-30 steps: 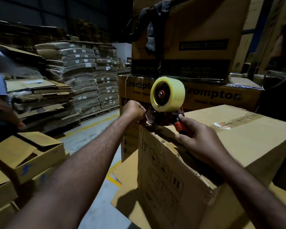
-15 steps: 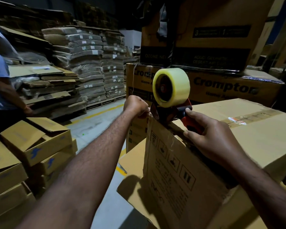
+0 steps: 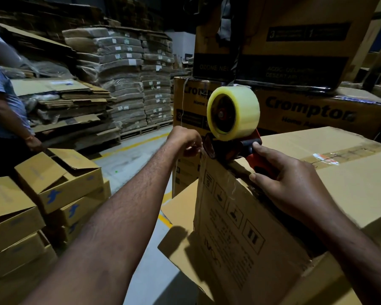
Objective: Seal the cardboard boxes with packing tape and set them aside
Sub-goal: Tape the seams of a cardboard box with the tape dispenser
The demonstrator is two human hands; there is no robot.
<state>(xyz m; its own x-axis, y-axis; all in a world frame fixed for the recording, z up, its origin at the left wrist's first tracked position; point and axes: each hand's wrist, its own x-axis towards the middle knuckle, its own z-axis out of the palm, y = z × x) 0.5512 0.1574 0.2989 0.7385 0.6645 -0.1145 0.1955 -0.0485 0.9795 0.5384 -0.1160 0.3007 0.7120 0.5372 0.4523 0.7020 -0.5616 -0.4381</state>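
Observation:
A large cardboard box [image 3: 350, 172] stands in front of me, its printed side [image 3: 231, 227] facing left. A tape dispenser [image 3: 233, 148] with a yellowish clear roll [image 3: 240, 111] sits on the box's top left edge. My right hand [image 3: 290, 188] grips its red handle. My left hand [image 3: 185, 139] is curled at the dispenser's front, pinching the tape end at the box's corner. A taped seam [image 3: 339, 153] runs across the box top.
Open small boxes [image 3: 59, 179] are stacked at the left, and a person in a blue shirt [image 3: 0, 111] stands behind them. Printed cartons [image 3: 317, 108] rise behind the box. Pallets of flat cardboard [image 3: 123, 84] line the back. Grey floor with yellow lines [image 3: 132, 164] lies between.
The view has shifted closer and slightly right. Both hands and the dispenser stay at the box's top left edge, with the dispenser tilted a little more upright.

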